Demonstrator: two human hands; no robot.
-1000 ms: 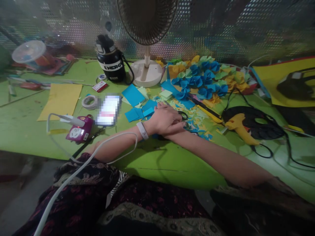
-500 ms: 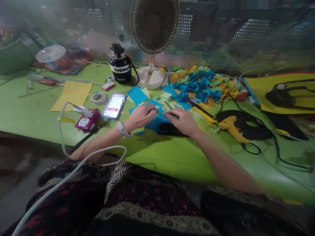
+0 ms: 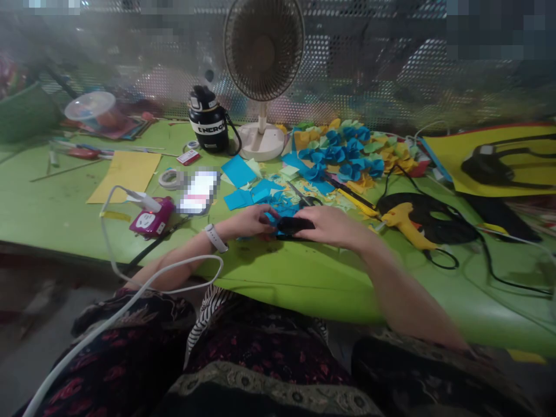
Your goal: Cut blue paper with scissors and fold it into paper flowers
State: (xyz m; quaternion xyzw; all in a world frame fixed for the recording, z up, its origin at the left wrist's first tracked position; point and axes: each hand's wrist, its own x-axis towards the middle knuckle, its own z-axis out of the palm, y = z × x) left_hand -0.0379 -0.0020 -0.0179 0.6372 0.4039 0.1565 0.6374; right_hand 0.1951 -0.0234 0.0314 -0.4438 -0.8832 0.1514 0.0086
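My left hand (image 3: 247, 223) sits on the green table (image 3: 278, 284), its fingertips pressed on crumpled blue paper (image 3: 278, 215). My right hand (image 3: 330, 226) lies over a flat black object (image 3: 295, 225) and is closed around its end. That object lies directly against the blue paper, and the hands nearly meet across the two. Its exact kind cannot be told. Just above them rest black-handled scissors (image 3: 304, 200) among paper scraps. A white band (image 3: 215, 238) circles my left wrist.
Behind my hands lie blue paper flowers (image 3: 347, 153) and loose blue squares (image 3: 238, 172). To the right sit a yellow glue gun (image 3: 406, 223) and black cords. To the left are a pink power socket (image 3: 152, 223), a blurred phone (image 3: 197, 192), tape (image 3: 170, 179) and yellow card (image 3: 125, 176). A fan (image 3: 263, 58) stands behind.
My hands have drawn closer together since resting crossed on the table. The right hand now covers the black object, and the blue paper is bunched between the hands.
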